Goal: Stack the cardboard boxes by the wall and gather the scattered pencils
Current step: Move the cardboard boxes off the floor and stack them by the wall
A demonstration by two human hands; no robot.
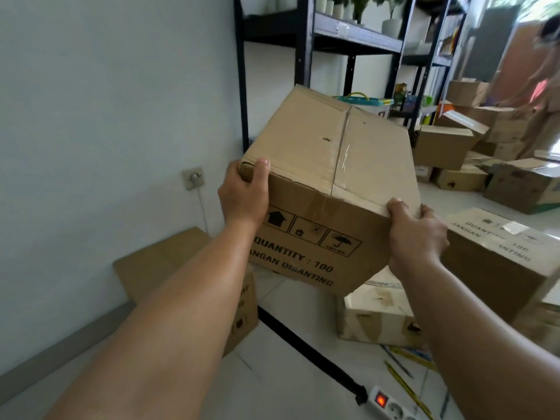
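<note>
I hold a taped brown cardboard box point(327, 165) printed "QUANTITY : 100" in the air, tilted. My left hand point(244, 194) grips its near left top corner, thumb on top. My right hand point(415, 234) grips its near right corner. Below it, against the white wall, sits another brown box point(157, 262), partly hidden by my left arm. A pale worn box point(378, 316) and a larger brown box point(497, 253) stand on the floor at the right. Several yellow and dark pencils point(403, 371) lie scattered on the tiles near the pale box.
A black metal shelf rack point(242, 86) stands by the wall behind the held box. A white power strip point(391, 404) with a black cable lies on the floor. More cardboard boxes point(454, 147) are piled at the back right, where another person point(542, 74) bends over.
</note>
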